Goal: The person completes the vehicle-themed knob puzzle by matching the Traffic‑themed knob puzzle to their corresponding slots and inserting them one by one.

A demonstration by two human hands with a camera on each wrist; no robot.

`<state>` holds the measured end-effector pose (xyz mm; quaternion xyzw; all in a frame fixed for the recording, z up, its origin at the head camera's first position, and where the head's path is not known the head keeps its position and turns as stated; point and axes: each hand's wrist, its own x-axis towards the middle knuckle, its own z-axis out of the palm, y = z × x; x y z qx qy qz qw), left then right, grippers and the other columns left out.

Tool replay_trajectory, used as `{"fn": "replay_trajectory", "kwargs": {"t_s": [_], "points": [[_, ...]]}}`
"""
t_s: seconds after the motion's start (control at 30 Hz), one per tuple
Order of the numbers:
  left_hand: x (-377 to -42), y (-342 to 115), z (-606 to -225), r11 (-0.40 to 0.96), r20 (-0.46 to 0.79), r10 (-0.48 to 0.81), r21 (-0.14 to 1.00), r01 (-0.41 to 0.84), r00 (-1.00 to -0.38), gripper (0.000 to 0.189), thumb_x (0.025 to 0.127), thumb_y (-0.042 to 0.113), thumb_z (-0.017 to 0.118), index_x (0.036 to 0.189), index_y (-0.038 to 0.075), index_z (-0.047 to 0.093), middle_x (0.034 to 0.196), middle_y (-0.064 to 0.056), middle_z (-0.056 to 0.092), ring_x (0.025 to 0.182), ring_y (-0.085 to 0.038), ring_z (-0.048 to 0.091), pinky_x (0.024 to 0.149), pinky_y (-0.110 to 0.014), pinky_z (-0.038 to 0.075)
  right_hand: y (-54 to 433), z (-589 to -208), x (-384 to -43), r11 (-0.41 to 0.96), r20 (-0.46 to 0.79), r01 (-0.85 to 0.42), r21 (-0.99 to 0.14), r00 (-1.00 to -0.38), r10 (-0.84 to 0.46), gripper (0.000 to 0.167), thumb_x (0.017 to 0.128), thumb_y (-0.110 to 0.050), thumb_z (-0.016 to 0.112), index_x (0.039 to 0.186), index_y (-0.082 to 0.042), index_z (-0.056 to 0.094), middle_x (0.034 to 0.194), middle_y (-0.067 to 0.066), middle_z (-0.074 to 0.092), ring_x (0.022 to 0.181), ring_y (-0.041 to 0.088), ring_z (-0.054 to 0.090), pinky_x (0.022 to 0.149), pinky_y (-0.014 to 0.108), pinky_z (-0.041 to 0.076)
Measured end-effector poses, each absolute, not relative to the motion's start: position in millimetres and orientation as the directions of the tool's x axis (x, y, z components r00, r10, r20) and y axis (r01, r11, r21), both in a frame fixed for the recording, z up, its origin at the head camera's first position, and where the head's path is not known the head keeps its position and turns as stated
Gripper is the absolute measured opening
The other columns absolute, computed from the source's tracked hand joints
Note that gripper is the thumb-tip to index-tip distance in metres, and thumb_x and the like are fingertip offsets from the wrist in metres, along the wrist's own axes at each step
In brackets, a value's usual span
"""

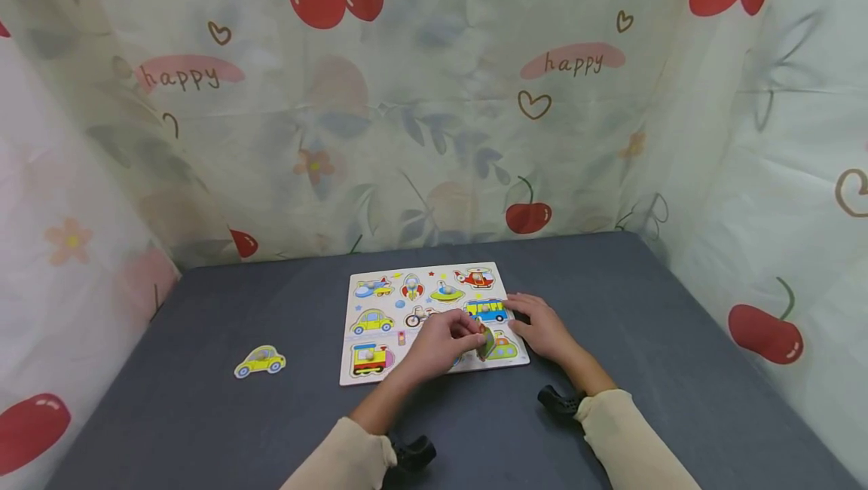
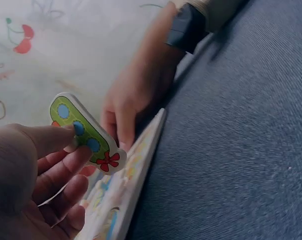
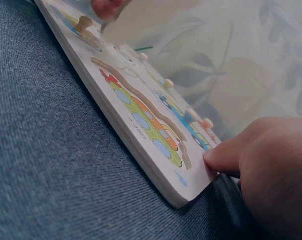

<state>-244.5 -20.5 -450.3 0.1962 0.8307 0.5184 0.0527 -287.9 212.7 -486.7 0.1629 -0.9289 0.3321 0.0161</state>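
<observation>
My left hand [image 1: 441, 341] pinches a green submarine puzzle piece [image 2: 66, 102] between thumb and fingers, over the lower right of a wooden peg puzzle board [image 3: 196, 186]. Blue portholes and a red propeller mark the piece's face in the left wrist view; its pale back [image 3: 146, 22] shows in the right wrist view. Beneath it on the board lies the submarine-shaped recess [image 3: 141, 122], with a matching printed picture. My right hand [image 1: 545, 332] rests its fingers on the board's right edge, close to the blue bus piece [image 1: 487, 310].
A yellow car piece [image 1: 261, 361] lies on the dark cloth-covered table [image 1: 169, 414], left of the board. Several pegged pieces sit in the board, including a train [image 1: 369, 359] and a helicopter [image 1: 476, 277]. Printed curtains [image 1: 420, 151] stand behind and at both sides.
</observation>
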Motion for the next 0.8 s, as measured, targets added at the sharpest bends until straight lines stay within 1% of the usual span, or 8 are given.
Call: {"fn": "replay_trajectory", "kwargs": {"t_s": [0.17, 0.37, 0.57, 0.8], "points": [[-246.4, -12.1, -456.8, 0.409, 0.12, 0.392, 0.865, 0.29, -0.912, 0.009, 0.088, 0.021, 0.073, 0.089, 0.015, 0.067, 0.076, 0.008, 0.064, 0.068, -0.009, 0.057, 0.062, -0.025, 0.046, 212.6, -486.7, -287.4, 0.728, 0.142, -0.318, -0.607, -0.945, -0.295, 0.041, 0.093, -0.011, 0.063, 0.133, 0.0, 0.058, 0.141, 0.017, 0.05, 0.137, 0.038, 0.034, 0.107, 0.058, 0.026], [-249.3, -2.6, -452.8, 0.447, 0.14, 0.406, 0.832, 0.33, -0.903, 0.009, 0.087, 0.019, 0.073, 0.088, 0.014, 0.065, 0.073, 0.008, 0.062, 0.064, -0.007, 0.057, 0.06, -0.023, 0.047, 214.0, -487.8, -288.6, 0.72, 0.163, -0.331, -0.609, -0.941, -0.295, 0.04, 0.093, -0.01, 0.063, 0.132, 0.0, 0.059, 0.14, 0.017, 0.051, 0.136, 0.038, 0.034, 0.107, 0.058, 0.026], [-253.4, 8.5, -450.4, 0.543, 0.144, 0.427, 0.748, 0.381, -0.893, 0.009, 0.087, 0.019, 0.071, 0.084, 0.015, 0.064, 0.07, 0.009, 0.057, 0.062, -0.005, 0.052, 0.059, -0.022, 0.044, 215.4, -488.4, -289.2, 0.716, 0.202, -0.366, -0.595, -0.93, -0.308, 0.039, 0.092, -0.009, 0.064, 0.13, 0.001, 0.06, 0.138, 0.019, 0.053, 0.134, 0.039, 0.036, 0.106, 0.058, 0.027], [-257.6, 19.1, -458.6, 0.628, 0.143, 0.448, 0.651, 0.425, -0.882, 0.007, 0.087, 0.022, 0.071, 0.086, 0.016, 0.069, 0.07, 0.011, 0.055, 0.065, -0.005, 0.049, 0.061, -0.022, 0.041, 216.1, -489.8, -289.0, 0.71, 0.208, -0.373, -0.598, -0.927, -0.311, 0.039, 0.092, -0.007, 0.064, 0.13, 0.001, 0.06, 0.138, 0.018, 0.053, 0.135, 0.039, 0.037, 0.106, 0.058, 0.027]]}}
